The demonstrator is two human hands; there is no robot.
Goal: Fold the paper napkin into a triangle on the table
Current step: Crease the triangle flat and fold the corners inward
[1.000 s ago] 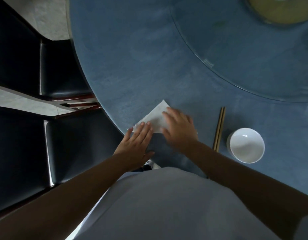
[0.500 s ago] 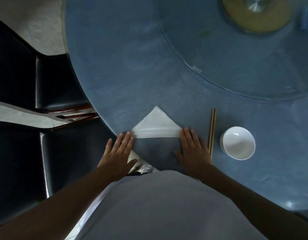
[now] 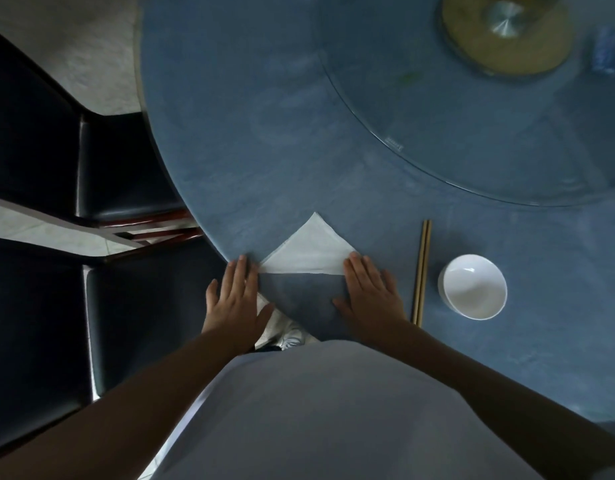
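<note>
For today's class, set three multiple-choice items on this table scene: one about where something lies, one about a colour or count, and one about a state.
1. Where do the chopsticks lie?
A. Between the right hand and the white bowl
B. Inside the bowl
C. On top of the napkin

2. What colour is the bowl?
A. Red
B. White
C. Black

3. What state is the paper napkin in?
A. Crumpled into a ball
B. Spread out as a full square
C. Lying flat as a triangle

Answers:
1. A: the pair lies on the blue table, right of the right hand and left of the bowl.
2. B: the bowl is plain white and looks empty.
3. C: the napkin shows three corners, its tip pointing away from the person, with the left hand and right hand flat at its two near corners.
</note>
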